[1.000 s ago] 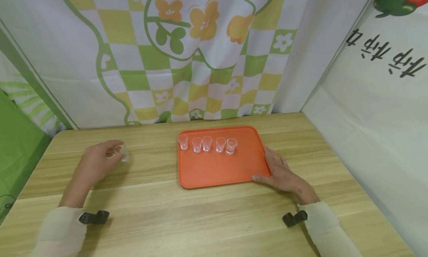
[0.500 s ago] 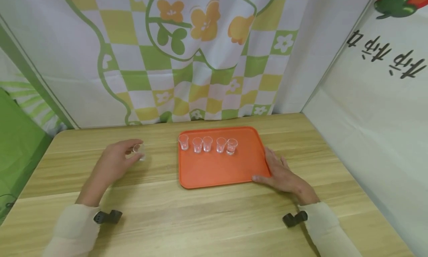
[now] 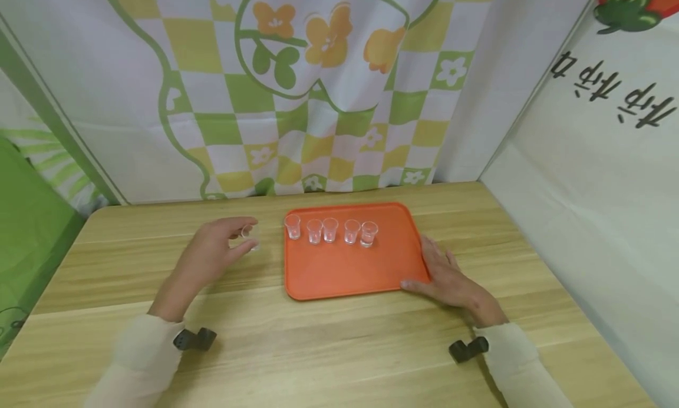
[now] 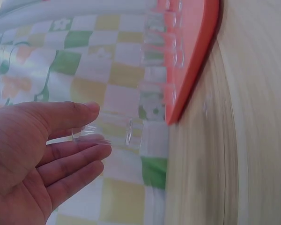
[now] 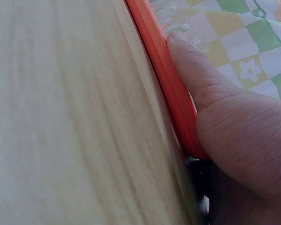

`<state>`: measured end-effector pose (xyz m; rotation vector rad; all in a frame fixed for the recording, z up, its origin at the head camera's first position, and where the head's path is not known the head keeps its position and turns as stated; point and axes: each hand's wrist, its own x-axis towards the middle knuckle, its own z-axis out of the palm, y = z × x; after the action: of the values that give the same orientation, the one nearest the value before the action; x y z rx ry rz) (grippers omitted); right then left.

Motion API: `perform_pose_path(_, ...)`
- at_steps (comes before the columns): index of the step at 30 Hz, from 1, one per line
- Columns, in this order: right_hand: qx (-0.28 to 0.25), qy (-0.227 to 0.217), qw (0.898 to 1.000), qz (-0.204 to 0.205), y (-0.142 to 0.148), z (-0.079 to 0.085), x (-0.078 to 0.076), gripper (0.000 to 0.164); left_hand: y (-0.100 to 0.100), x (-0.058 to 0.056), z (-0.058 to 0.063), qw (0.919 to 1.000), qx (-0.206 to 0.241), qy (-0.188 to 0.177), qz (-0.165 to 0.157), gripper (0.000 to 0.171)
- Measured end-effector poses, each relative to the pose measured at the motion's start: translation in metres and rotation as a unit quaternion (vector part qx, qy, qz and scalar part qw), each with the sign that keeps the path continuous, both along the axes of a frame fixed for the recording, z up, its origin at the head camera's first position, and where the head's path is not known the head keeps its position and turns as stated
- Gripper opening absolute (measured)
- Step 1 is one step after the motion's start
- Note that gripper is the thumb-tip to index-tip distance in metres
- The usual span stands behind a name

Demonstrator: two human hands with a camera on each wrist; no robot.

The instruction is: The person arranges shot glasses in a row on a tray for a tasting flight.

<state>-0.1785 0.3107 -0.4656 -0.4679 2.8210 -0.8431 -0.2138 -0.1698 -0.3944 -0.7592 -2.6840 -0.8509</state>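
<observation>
Between thumb and fingers, my left hand (image 3: 209, 252) pinches a small clear shot glass (image 4: 119, 131); in the head view it is just left of the orange-red tray (image 3: 350, 275). The left wrist view shows the glass's rim toward the palm and its base pointing away from the hand. Several similar shot glasses stand in a row along the tray's far half, from the leftmost shot glass (image 3: 293, 226) to the rightmost shot glass (image 3: 368, 234). My right hand (image 3: 448, 279) rests at the tray's near right corner, fingers extended along its side and thumb on the rim.
The tray lies on a wood-grain table (image 3: 318, 349). A checked, flowered curtain (image 3: 339, 119) hangs behind the table's far edge, and a white wall panel (image 3: 594, 184) borders the right side. Each sleeve cuff carries a small black device (image 3: 195, 339).
My left hand has carried the shot glass rightward over the table, closer to the tray's left edge. The right hand, the tray and its glasses keep their places.
</observation>
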Motion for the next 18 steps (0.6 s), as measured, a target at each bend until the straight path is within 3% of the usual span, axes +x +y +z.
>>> perform_pose_path(9, 0.001, 0.003, 1.000, 0.003, 0.000, 0.000, 0.000, 0.115, 0.030, -0.007, -0.004, 0.9996, 0.009, -0.022, -0.017, 0.039)
perform_pose_path(14, 0.004, 0.010, 1.000, 0.006, 0.000, 0.000, 0.000, 0.114, 0.049, -0.010, -0.007, 0.9989, 0.016, -0.014, -0.042, 0.028)
perform_pose_path(18, 0.001, 0.004, 1.000, 0.004, 0.001, 0.000, 0.001, 0.114, 0.064, -0.012, -0.010, 0.9985, 0.007, -0.014, -0.053, 0.029)
